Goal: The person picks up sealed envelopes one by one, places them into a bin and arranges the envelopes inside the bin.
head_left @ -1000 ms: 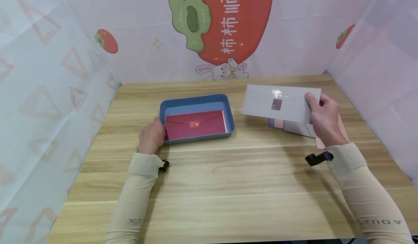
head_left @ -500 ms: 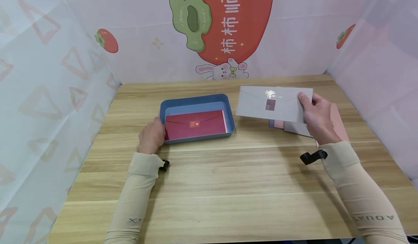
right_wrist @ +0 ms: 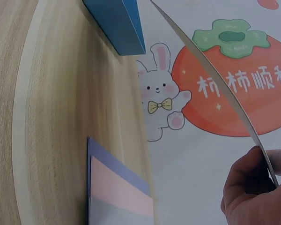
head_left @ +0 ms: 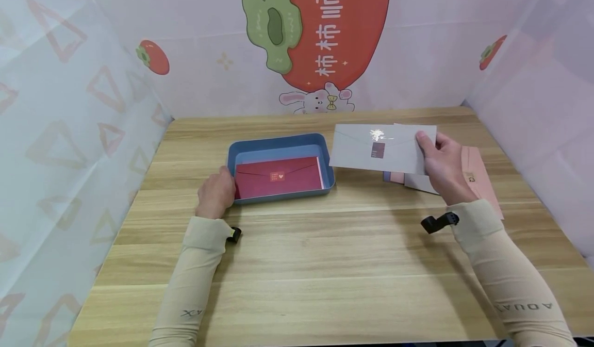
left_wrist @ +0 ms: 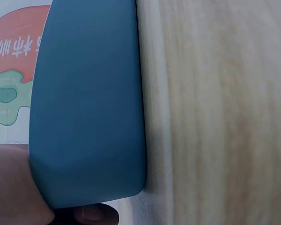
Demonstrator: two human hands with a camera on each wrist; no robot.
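My left hand (head_left: pixel 216 192) holds the left end of a blue tray (head_left: pixel 274 154); in the left wrist view the hand (left_wrist: pixel 14 187) wraps the corner of the tray (left_wrist: pixel 86 103), with a fingertip showing beneath. Inside the tray lies a dark red envelope (head_left: pixel 255 186) with a small seal, a paler edge showing at its right. My right hand (head_left: pixel 446 167) pinches the right end of a pale grey envelope (head_left: pixel 355 146) bearing a brown label. This envelope is raised off the table, its left edge close to the tray's right rim. Seen edge-on in the right wrist view, the envelope (right_wrist: pixel 210 70) bends slightly.
Under the right hand, overlapping envelopes lie on the wooden table (head_left: pixel 297 264): a pink one (head_left: pixel 484 195), a grey one (head_left: pixel 419 183) and a bluish edge (head_left: pixel 386 176). Printed cloth walls (head_left: pixel 204 79) stand at the back and both sides.
My right hand has carried the pale grey envelope leftward toward the tray, uncovering more of the pink envelope behind it. The left hand and tray stay put.
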